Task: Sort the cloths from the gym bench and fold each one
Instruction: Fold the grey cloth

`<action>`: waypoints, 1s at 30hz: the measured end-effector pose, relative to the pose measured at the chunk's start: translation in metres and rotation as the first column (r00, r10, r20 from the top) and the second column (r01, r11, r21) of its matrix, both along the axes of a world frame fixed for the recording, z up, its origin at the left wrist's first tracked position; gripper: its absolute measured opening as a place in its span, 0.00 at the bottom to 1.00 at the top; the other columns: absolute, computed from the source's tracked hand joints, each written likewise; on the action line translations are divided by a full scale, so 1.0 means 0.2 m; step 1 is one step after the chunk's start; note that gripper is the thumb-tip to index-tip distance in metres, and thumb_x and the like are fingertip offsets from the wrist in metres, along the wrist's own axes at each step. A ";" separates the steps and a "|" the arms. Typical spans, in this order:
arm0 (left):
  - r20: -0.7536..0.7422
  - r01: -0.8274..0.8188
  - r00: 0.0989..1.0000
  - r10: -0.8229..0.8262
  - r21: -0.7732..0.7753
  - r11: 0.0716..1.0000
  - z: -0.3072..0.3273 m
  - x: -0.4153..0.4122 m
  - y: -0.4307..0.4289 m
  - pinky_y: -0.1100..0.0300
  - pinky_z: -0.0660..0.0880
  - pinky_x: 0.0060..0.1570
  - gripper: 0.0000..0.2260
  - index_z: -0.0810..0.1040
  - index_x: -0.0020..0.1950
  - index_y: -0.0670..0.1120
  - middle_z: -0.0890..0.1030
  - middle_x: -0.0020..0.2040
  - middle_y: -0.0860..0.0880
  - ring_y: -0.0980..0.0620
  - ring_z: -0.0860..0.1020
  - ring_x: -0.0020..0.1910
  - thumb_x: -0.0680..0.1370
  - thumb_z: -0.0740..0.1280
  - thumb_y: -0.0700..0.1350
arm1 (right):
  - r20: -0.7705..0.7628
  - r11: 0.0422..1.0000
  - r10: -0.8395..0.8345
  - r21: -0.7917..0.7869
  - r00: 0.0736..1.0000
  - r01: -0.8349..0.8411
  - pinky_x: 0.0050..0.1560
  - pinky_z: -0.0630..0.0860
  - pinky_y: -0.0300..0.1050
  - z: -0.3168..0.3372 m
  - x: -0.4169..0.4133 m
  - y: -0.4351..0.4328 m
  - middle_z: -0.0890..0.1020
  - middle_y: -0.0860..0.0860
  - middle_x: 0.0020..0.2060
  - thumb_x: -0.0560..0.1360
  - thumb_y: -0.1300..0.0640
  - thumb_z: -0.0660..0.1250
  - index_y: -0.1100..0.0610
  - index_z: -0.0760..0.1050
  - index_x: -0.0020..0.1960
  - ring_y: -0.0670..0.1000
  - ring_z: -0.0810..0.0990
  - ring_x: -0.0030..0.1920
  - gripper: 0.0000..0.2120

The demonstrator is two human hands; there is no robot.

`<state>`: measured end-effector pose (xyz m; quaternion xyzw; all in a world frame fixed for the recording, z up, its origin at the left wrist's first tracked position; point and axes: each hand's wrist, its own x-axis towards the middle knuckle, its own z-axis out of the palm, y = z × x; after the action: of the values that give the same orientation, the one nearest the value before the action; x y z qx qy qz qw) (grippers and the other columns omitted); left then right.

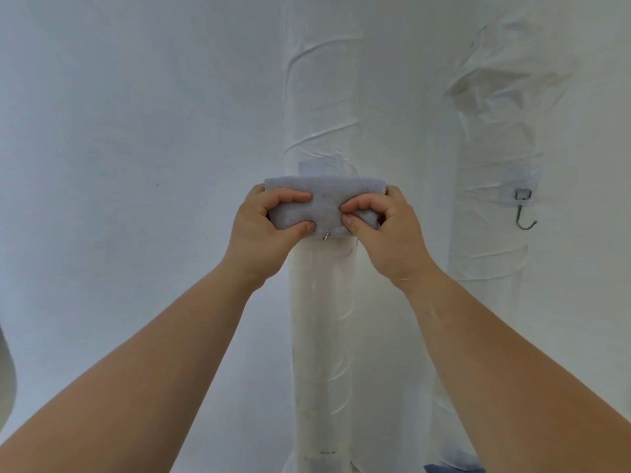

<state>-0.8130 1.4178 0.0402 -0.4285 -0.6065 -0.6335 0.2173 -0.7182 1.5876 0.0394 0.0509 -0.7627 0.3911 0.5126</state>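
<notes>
Nearest, two bare forearms rise from the bottom corners and draw together toward the middle of the view, the left forearm (136, 387) and the right forearm (512, 370) both uncovered. At their ends the left hand (263, 230) and the right hand (386, 227) sit side by side, almost meeting, each gripping the same folded grey cloth (324, 196). The left hand's fingers are curled over the front of the cloth's left half with the thumb pressed up under its lower edge, so the fabric is pinched between them. The right hand's forefinger and thumb close together on the fabric near its middle, and the other fingers are curled round the right end.

The cloth is a short, thick, horizontal bundle with a rounded top fold, held up in the air against a white-wrapped column (321, 319). Just under its lower edge, between the two thumbs, a small metal hook tip (327, 235) pokes out. Directly above the cloth a clear pad (321, 167) is stuck to the column.

Further right stands a second column (491, 261), also wrapped in creased white, bearing a bare metal hook (524, 213) on its own clear mount. White sheeting (136, 131) covers the wall behind. A blue thing (454, 467) shows at the bottom edge, and a grey shape (6, 370) at the left edge; what they are cannot be told
</notes>
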 end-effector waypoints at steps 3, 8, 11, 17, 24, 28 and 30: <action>0.010 -0.001 1.000 0.001 0.011 1.000 -0.02 -0.02 0.01 0.63 0.78 0.54 0.20 0.84 0.49 0.58 0.78 0.58 0.50 0.60 0.79 0.55 0.68 0.79 0.34 | 0.001 1.000 0.007 -0.019 1.000 -0.007 0.51 0.72 0.28 -0.02 0.00 -0.01 0.75 0.51 0.53 0.72 0.65 0.76 0.50 0.83 0.44 0.35 0.76 0.49 0.10; 0.085 0.064 0.994 -0.067 0.032 0.997 -0.08 -0.02 0.00 0.54 0.81 0.56 0.19 0.85 0.48 0.57 0.80 0.58 0.48 0.54 0.80 0.57 0.68 0.78 0.33 | 0.058 0.995 0.071 -0.068 0.996 -0.067 0.49 0.72 0.30 -0.07 0.02 -0.02 0.77 0.52 0.51 0.73 0.64 0.75 0.48 0.82 0.45 0.38 0.77 0.48 0.10; 0.017 -0.010 1.000 0.010 0.001 1.000 -0.06 -0.01 0.00 0.55 0.79 0.58 0.15 0.84 0.48 0.58 0.76 0.60 0.50 0.60 0.78 0.58 0.70 0.78 0.38 | 0.066 1.000 -0.002 -0.022 0.998 0.003 0.50 0.71 0.30 -0.06 0.02 -0.02 0.76 0.50 0.52 0.74 0.61 0.74 0.48 0.81 0.44 0.37 0.77 0.49 0.08; -0.631 -0.561 0.570 0.526 0.169 0.810 -0.08 -0.04 0.03 0.44 0.67 0.70 0.08 0.85 0.56 0.49 0.73 0.74 0.43 0.42 0.72 0.72 0.77 0.73 0.45 | -0.225 0.807 -0.441 0.323 0.869 0.494 0.71 0.67 0.48 -0.11 0.00 -0.05 0.67 0.55 0.73 0.76 0.52 0.71 0.54 0.75 0.60 0.55 0.68 0.73 0.14; -0.780 -0.683 0.433 0.452 0.044 0.729 -0.21 -0.12 0.11 0.36 0.54 0.77 0.23 0.59 0.81 0.43 0.59 0.81 0.43 0.44 0.57 0.81 0.86 0.51 0.49 | -0.237 0.564 -0.533 0.616 0.812 0.550 0.79 0.48 0.64 -0.15 -0.08 0.03 0.53 0.52 0.82 0.85 0.52 0.51 0.56 0.48 0.82 0.57 0.47 0.82 0.27; -0.770 -0.670 0.478 0.423 -0.009 0.742 -0.21 -0.18 0.13 0.36 0.49 0.78 0.26 0.48 0.82 0.44 0.51 0.82 0.48 0.49 0.47 0.82 0.86 0.46 0.54 | -0.193 0.592 -0.496 0.639 0.847 0.492 0.79 0.45 0.64 -0.14 -0.11 0.09 0.48 0.50 0.82 0.85 0.47 0.46 0.55 0.44 0.82 0.56 0.44 0.82 0.28; -0.773 -0.658 0.474 0.422 0.008 0.753 -0.22 -0.22 0.15 0.35 0.50 0.78 0.26 0.49 0.82 0.44 0.52 0.82 0.48 0.48 0.48 0.82 0.86 0.48 0.53 | -0.186 0.613 -0.467 0.636 0.864 0.469 0.79 0.45 0.64 -0.15 -0.14 0.11 0.48 0.49 0.82 0.85 0.47 0.46 0.54 0.43 0.81 0.57 0.43 0.82 0.28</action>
<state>-0.8568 1.4470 -0.0033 -0.4551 -0.6555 -0.2052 0.5667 -0.7457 1.6093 0.0102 0.0291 -0.8364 -0.0526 0.5449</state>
